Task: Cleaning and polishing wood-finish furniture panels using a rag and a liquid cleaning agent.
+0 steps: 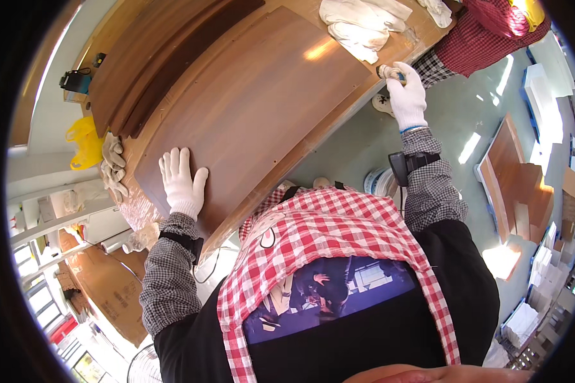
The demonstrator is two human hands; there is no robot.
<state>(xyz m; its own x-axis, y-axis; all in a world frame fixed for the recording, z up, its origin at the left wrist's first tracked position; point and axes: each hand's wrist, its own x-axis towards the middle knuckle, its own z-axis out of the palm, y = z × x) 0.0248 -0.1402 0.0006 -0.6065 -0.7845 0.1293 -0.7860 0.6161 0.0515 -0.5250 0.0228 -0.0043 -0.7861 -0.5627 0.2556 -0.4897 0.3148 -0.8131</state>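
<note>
Left hand [184, 182] on panel [255, 112], right hand [407, 97] past edge [367, 78]

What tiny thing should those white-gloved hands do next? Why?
Maybe move the small object in the right hand onto the brown board: it's beside the board's corner, and the left hand lies flat on the board, perhaps steadying it.

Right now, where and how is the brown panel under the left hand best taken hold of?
Probably near both ends of its near long edge, from the person's side: the brown panel is broad and flat, that edge faces the person, and other boards lie along its far side.
</note>
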